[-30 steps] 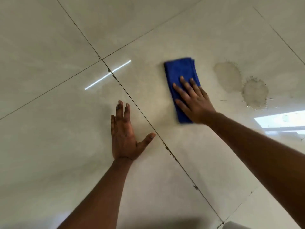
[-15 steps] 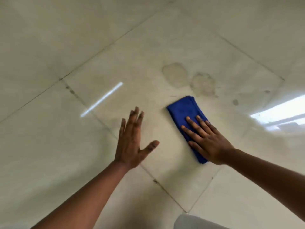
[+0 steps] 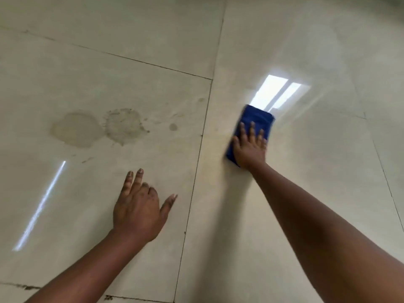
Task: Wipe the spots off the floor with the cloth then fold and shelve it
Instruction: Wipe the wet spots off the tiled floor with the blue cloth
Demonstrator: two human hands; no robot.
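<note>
Nearest the camera, the person's left hand (image 3: 140, 212) lies flat on the tiled floor (image 3: 306, 193) as a brace, fingers straight, thumb splayed. On this glossy tile the bracing palm could slip if weight shifts onto it. Farther off to the right, across a grout line (image 3: 196, 162), the right hand (image 3: 250, 149) presses spread fingers on a folded blue cloth (image 3: 258, 118). Two dull spots (image 3: 98, 127) lie well apart, to the left, beyond the left hand. The cloth's strokes may miss the spots entirely.
</note>
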